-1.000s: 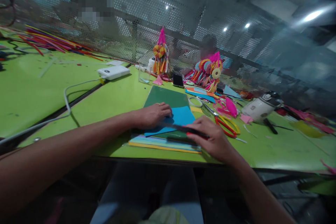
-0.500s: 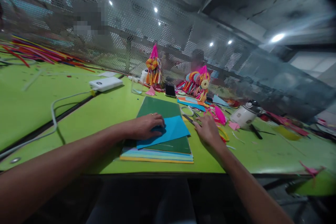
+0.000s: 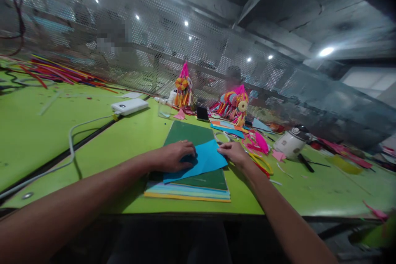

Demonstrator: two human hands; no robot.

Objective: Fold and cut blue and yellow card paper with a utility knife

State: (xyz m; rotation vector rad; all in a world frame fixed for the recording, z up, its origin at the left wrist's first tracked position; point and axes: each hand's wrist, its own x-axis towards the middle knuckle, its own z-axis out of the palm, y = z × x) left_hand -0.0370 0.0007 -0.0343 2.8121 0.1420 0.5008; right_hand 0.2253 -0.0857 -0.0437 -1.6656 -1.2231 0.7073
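A bright blue sheet of paper lies askew on a green board or sheet. Under the green one, a stack of pastel and yellow sheets shows along the near edge. My left hand rests on the left part of the blue sheet, fingers bent and thumb apart from them, with a ring on one finger. At the blue sheet's right edge, my right hand pinches it between thumb and fingers. Scissors with yellow and red handles lie just right of that hand, partly hidden by it.
A white power bank with a cable lies to the left. Behind the stack are a phone, a glass jar and colourful tasselled ornaments. A white pot-like container stands right. Perforated metal panels border the back.
My right hand has left the scissors and moved left onto the blue sheet's right edge. My left hand stays on the sheet. The whole view has shifted slightly.
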